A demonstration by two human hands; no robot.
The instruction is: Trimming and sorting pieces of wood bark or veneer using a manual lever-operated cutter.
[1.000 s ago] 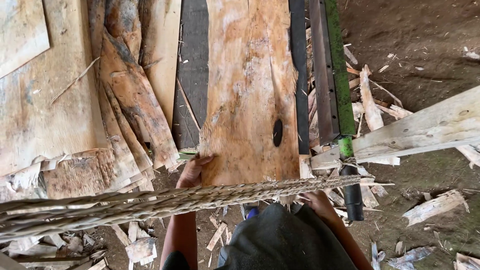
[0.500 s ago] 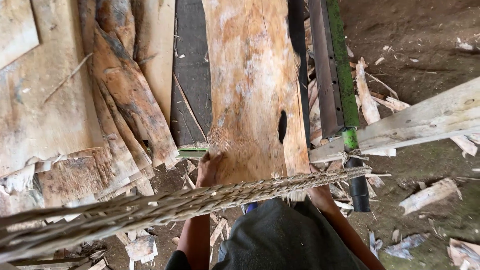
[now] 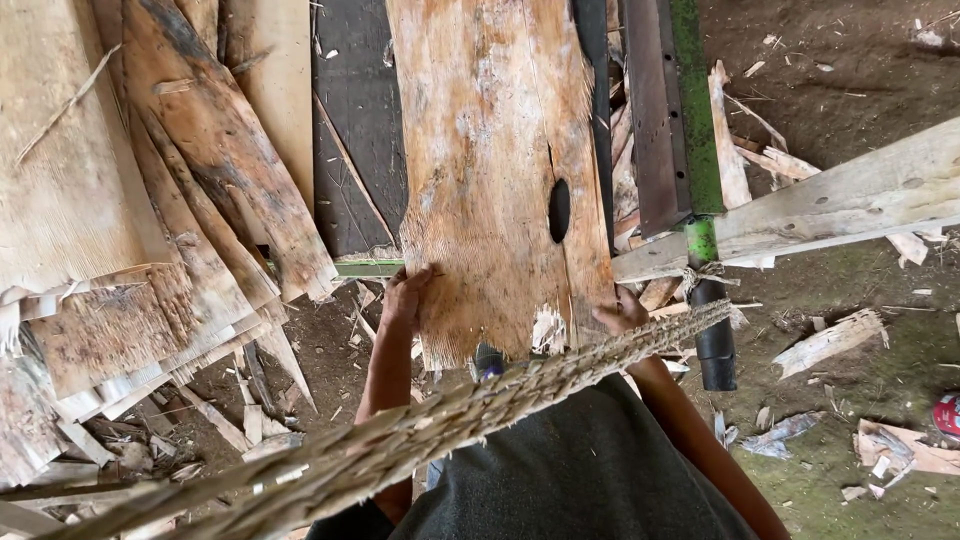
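So, left hand (image 3: 405,297) is wrapped over the left edge of a big rough wood slab (image 3: 495,170), fingers curled onto the top face near its ragged lower end, so it's closed on the plank rather than spread flat. Right hand (image 3: 622,314) is at the slab's lower right corner, fingers bent against the edge there, though a braided straw brim (image 3: 420,430) cuts across the bottom of the view and hides part of it, so I can't tell exactly how tight that grip is. Both forearms come up from below, either side of a dark grey shirt (image 3: 570,470), elbows low, hands roughly level with each other. The slab runs straight away from the person, lying lengthwise along a dark metal machine bed (image 3: 360,130), and it has a dark oval knot hole (image 3: 559,210) near its right side. Just right of it there's a green-painted rail (image 3: 690,110), and a pale sawn beam (image 3: 850,205) crossing at an angle. Off to the left is a stack of bark-edged offcut boards (image 3: 150,220), with wood scraps (image 3: 830,340) scattered on the dirt.
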